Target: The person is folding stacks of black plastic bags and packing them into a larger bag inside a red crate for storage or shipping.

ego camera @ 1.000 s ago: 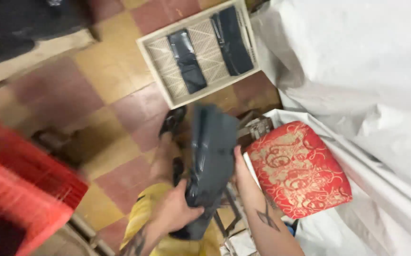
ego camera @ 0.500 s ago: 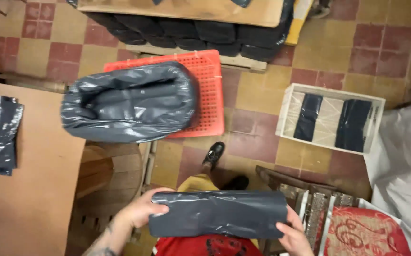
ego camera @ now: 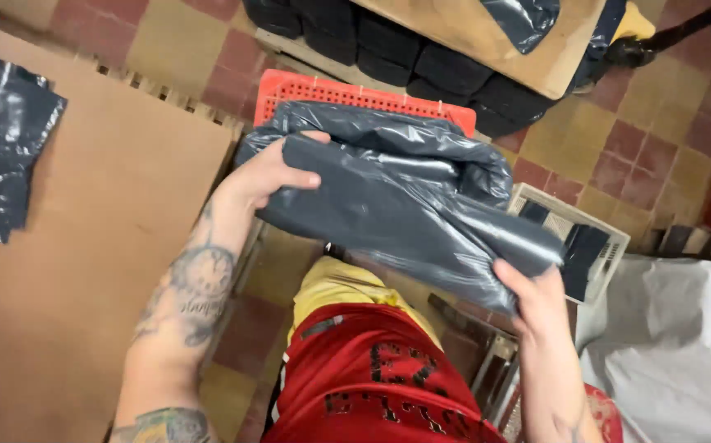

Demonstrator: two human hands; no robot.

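Grey plastic package [ego camera: 405,217]: flat, glossy, wrinkled, held level over the red crate [ego camera: 355,94], which is lined with a grey bag [ego camera: 421,143]. Left hand [ego camera: 269,172] closed on its left end, thumb on top. Right hand [ego camera: 536,295] pinches its right corner. Left of the crate, brown counter [ego camera: 101,246], mostly bare; black bags [ego camera: 3,156] at its far edge. Right of the crate, white tray [ego camera: 573,238] on tiled floor [ego camera: 651,131].

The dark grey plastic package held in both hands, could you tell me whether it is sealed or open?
Cannot tell. The dark grey plastic package is held level by the left hand and right hand; no opening or seal shows.
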